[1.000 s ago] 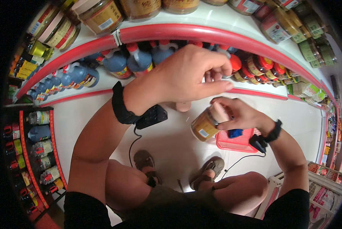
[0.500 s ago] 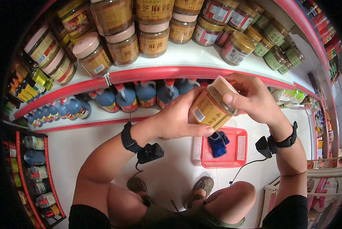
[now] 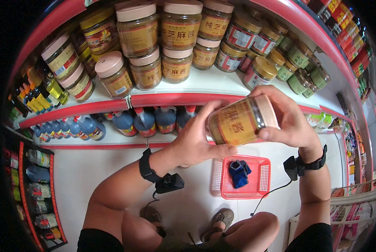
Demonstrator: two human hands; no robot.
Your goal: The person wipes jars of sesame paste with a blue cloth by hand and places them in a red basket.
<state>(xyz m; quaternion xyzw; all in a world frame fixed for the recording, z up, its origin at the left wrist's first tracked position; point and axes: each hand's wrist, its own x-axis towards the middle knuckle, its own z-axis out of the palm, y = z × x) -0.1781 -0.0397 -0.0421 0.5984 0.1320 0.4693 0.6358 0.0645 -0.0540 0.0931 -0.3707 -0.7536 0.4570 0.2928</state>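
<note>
A jar of brown sesame paste (image 3: 234, 122) with a yellow label and a pale pink lid is held between both hands in front of the shelf. It lies tilted on its side, lid toward the right. My left hand (image 3: 196, 140) cups its base end, thumb along the lower edge. My right hand (image 3: 286, 119) wraps round the lid end, thumb on the near side and fingers over the top. Matching pink-lidded jars (image 3: 177, 65) stand stacked on the shelf beyond my hands.
Gold-lidded jars (image 3: 260, 72) fill the shelf's right part. Large dark bottles with red caps (image 3: 145, 122) stand on the lower shelf. A red plastic basket (image 3: 261, 189) holding a dark blue cloth (image 3: 239, 174) sits on the floor. A bottle rack (image 3: 40, 191) stands at left.
Both hands have turned the jar so its front label faces me instead of the barcode side, and its lid now points right. The shelf appears lower in view.
</note>
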